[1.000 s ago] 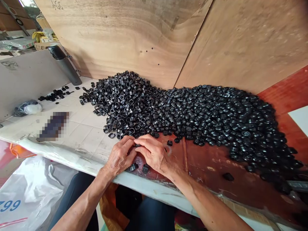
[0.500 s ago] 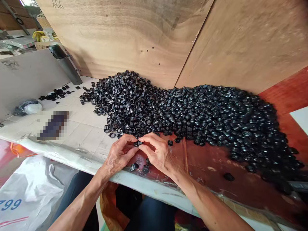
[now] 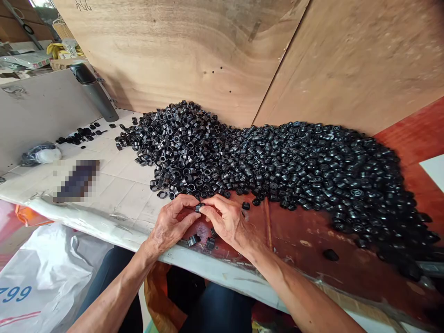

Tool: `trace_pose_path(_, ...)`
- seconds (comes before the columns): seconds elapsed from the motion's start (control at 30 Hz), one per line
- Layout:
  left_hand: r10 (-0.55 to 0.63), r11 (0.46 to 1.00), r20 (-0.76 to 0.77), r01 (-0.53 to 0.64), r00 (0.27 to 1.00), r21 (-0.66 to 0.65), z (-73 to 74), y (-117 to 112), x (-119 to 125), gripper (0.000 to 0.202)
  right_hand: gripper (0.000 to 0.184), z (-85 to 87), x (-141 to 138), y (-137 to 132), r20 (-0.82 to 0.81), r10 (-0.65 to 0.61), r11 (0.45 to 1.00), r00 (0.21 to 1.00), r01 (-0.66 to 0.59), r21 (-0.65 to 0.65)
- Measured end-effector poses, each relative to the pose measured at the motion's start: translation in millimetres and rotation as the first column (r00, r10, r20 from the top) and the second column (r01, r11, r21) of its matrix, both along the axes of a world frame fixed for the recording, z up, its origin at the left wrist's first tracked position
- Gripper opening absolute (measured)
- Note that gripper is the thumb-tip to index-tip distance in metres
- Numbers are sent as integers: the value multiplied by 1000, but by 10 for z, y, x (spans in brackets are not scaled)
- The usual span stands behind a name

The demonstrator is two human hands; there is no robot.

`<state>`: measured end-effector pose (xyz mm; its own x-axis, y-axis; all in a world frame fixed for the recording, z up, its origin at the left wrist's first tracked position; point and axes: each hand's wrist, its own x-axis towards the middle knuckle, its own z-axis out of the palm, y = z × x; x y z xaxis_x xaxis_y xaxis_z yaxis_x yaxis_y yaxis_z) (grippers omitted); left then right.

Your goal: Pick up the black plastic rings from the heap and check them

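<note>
One black ring [image 3: 199, 207] between both hands [image 3: 172, 223] [image 3: 226, 223]

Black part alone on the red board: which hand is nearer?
Right hand: closer, to the left of the black part. Left hand: farther left, beyond the right hand.

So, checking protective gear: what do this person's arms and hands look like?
The left hand and right hand are bare, with no gloves, rings or watch showing. The left forearm and right forearm are bare too, no sleeve in view.
</note>
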<state>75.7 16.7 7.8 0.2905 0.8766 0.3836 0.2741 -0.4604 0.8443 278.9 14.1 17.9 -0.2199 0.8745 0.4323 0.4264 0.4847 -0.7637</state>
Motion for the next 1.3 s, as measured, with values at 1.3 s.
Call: trace_pose_path(1.3, 23, 998, -112, -16, 993, 68, 78, -20, 18, 15, 14, 21, 2, -34, 54, -75, 997, 996, 75, 6)
